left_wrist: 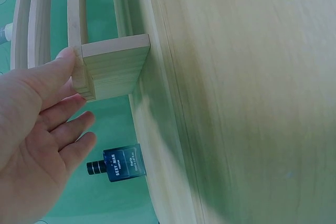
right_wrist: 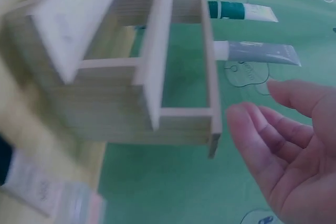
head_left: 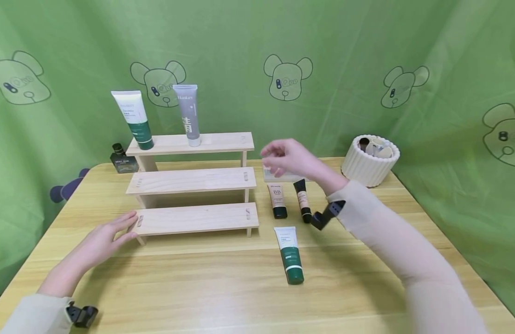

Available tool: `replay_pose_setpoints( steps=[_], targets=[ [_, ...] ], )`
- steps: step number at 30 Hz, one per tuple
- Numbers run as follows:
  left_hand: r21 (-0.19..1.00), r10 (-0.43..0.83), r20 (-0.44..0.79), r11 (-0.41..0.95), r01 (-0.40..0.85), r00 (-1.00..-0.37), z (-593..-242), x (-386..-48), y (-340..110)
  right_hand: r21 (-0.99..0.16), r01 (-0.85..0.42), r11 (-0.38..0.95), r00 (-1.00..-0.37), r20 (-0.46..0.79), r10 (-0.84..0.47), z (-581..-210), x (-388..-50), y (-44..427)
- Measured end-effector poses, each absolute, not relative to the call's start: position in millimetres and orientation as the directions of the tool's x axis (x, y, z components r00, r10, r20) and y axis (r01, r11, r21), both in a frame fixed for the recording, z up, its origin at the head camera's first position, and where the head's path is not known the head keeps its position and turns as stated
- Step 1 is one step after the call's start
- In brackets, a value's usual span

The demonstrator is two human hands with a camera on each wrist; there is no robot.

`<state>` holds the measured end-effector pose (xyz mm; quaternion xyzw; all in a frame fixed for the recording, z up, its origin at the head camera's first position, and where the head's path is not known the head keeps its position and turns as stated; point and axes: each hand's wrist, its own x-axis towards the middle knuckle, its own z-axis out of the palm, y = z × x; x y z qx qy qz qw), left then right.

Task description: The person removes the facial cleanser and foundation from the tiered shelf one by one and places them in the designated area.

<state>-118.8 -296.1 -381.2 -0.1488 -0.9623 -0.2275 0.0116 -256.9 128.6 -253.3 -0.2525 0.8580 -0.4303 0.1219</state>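
Observation:
A three-tier wooden stand (head_left: 195, 219) stands on the table. My left hand (head_left: 99, 240) grips the left end of its lowest tier, thumb and index finger at the board's edge in the left wrist view. On the top tier, a white-and-green tube (head_left: 136, 121) and a greyish tube (head_left: 188, 115) stand upright on their caps. My right hand (head_left: 292, 159) is raised beside the top tier's right end, fingers loosely bent, holding nothing; the right wrist view shows a gap between thumb and fingers. Below it lie a BB cream tube (head_left: 277, 199) and a slim black-capped tube (head_left: 302, 200).
Another white-and-green tube (head_left: 290, 255) lies nearer the front. A pale box (head_left: 288, 176) is partly hidden behind my right hand. A ribbed white pot (head_left: 368, 167) with brushes stands back right. A dark perfume bottle (head_left: 123, 160) stands behind the stand's left side.

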Motion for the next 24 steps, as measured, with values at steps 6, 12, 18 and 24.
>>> replay_pose_setpoints(
  steps=[6,12,18,24],
  targets=[
    [0.435,0.284,0.088,0.852,0.293,-0.955,-380,-119,-295,-0.814,-0.383,0.437,-0.838,0.108,-0.535,-233,-281,92],
    [0.437,0.285,0.093,0.849,0.296,-0.954,-380,-118,-294,-0.84,-0.405,0.36,-0.831,0.175,-0.527,-216,-297,57],
    [0.433,0.287,0.1,0.85,0.301,-0.953,-380,-118,-294,-0.871,-0.378,0.314,-0.851,0.193,-0.488,-199,-309,24],
    [0.432,0.288,0.104,0.849,0.304,-0.952,-380,-118,-294,-0.892,-0.351,0.285,-0.879,0.21,-0.428,-184,-317,-2]
  ],
)
